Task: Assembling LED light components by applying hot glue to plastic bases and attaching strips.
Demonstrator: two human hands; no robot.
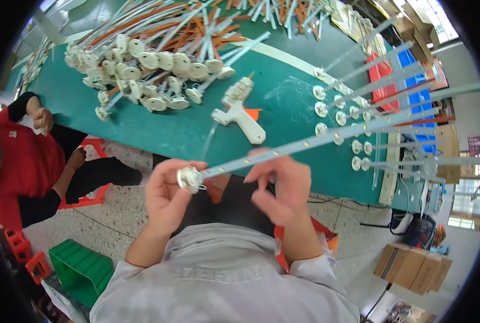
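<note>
My left hand (167, 191) is closed around the round white end base of an LED light tube (304, 144). Thin wires stick out at that base (189, 178). From there the clear tube, dotted with small yellow LEDs, slants up to the right over the table. My right hand (283, 185) is just below the tube's middle, its fingers bent and apart with nothing seen between them; whether it touches the tube I cannot tell. Beyond the tube, a white glue gun (240, 113) with an orange trigger lies on the green table (283, 86).
A heap of light tubes with round white bases (148, 70) covers the table's far left. Several more tubes stand on their bases (339, 117) at the right, near red and blue bins (420, 102). A person in red (24, 156) sits at left, above a green crate (81, 269).
</note>
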